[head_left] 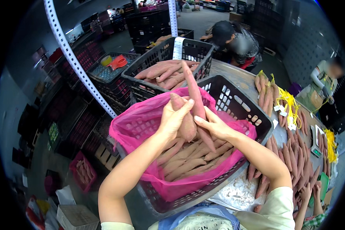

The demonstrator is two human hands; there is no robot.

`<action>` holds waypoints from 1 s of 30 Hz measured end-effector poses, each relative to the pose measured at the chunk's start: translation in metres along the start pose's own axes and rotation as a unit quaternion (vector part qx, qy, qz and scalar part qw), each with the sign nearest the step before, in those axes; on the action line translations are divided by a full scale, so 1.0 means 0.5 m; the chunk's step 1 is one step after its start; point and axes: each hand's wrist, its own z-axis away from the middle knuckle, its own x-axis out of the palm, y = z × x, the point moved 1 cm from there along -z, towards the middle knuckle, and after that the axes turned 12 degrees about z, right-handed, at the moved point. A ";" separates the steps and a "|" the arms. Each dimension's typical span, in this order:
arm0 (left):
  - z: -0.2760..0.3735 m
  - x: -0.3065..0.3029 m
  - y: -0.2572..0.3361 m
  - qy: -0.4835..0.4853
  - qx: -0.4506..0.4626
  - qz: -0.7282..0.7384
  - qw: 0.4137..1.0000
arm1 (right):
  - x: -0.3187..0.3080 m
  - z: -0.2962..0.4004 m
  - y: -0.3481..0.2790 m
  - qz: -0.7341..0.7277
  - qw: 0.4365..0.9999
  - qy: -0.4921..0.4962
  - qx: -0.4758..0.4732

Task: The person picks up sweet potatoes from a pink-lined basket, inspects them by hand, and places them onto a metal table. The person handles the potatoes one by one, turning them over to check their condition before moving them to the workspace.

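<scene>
My left hand grips a thick sweet potato, the thumb lying across its front. A longer, slimmer sweet potato is held nearly upright in my right hand. Both hands are close together above a black plastic crate lined with a pink mesh bag. Inside the bag lie several sweet potatoes, roughly side by side. Behind it, a second black crate holds more sweet potatoes.
A metal table on the right carries piled sweet potatoes, yellow mesh nets and a scale. A perforated white post rises at left. Two people stand beyond the table; another person's hands are at lower right.
</scene>
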 end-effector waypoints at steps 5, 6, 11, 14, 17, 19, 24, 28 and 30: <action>0.016 -0.005 -0.026 -0.014 0.025 0.003 1.000 | 0.010 0.005 -0.009 0.012 0.999 -0.024 -0.032; 0.021 0.006 -0.023 0.003 0.021 0.004 1.000 | 0.016 0.001 -0.017 -0.017 0.998 -0.031 -0.050; -0.006 -0.014 -0.034 0.004 0.116 -0.133 0.984 | 0.020 -0.004 -0.036 -0.038 0.998 -0.028 -0.030; -0.039 -0.015 0.011 -0.009 0.227 -0.088 0.970 | 0.000 0.000 -0.033 0.270 0.962 0.002 -0.042; -0.031 -0.012 0.070 -0.024 0.227 -0.083 0.970 | -0.002 0.004 -0.025 0.357 0.932 -0.001 -0.061; -0.019 -0.023 0.069 -0.051 0.189 -0.059 0.979 | 0.004 0.003 -0.012 0.387 0.921 -0.010 -0.037; -0.007 -0.033 0.093 -0.053 0.176 -0.043 0.982 | 0.016 0.004 -0.025 0.404 0.913 -0.008 -0.052; -0.033 -0.037 0.083 0.056 0.151 0.031 0.986 | -0.011 0.003 -0.018 0.391 0.916 0.059 -0.063; -0.043 -0.069 0.067 0.098 0.107 -0.043 0.989 | -0.022 -0.006 -0.030 0.339 0.922 0.127 -0.138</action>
